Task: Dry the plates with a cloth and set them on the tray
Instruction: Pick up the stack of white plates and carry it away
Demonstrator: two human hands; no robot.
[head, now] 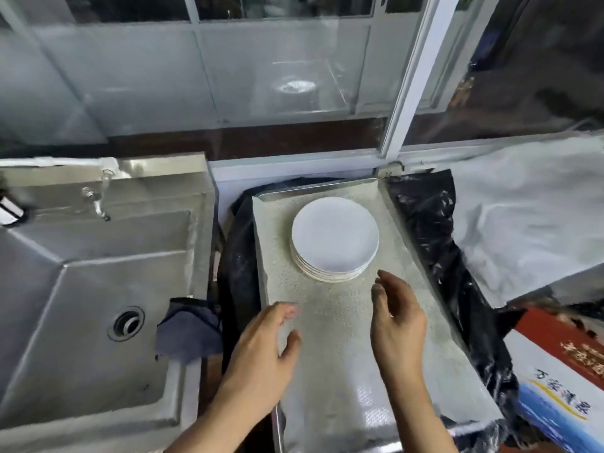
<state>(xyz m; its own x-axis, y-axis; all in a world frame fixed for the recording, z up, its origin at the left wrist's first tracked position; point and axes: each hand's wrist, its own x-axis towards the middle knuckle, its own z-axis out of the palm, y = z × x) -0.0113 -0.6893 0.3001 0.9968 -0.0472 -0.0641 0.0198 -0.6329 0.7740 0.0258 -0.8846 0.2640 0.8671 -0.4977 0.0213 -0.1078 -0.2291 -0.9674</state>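
Note:
A stack of white plates sits toward the far end of a long metal tray lined with a pale mat. Both hands hover over the tray's near half, just short of the stack, and neither touches a plate. My left hand is over the tray's left edge with fingers loosely curved and nothing in it. My right hand is held on edge with relaxed fingers, its fingertips a little below the stack's right rim. A grey-blue cloth hangs over the sink's right rim, left of the tray.
A steel sink with a drain and a tap fills the left side. Black plastic sheeting lies under and around the tray. A printed carton stands at the right front; white sheeting covers the right back. Windows run behind.

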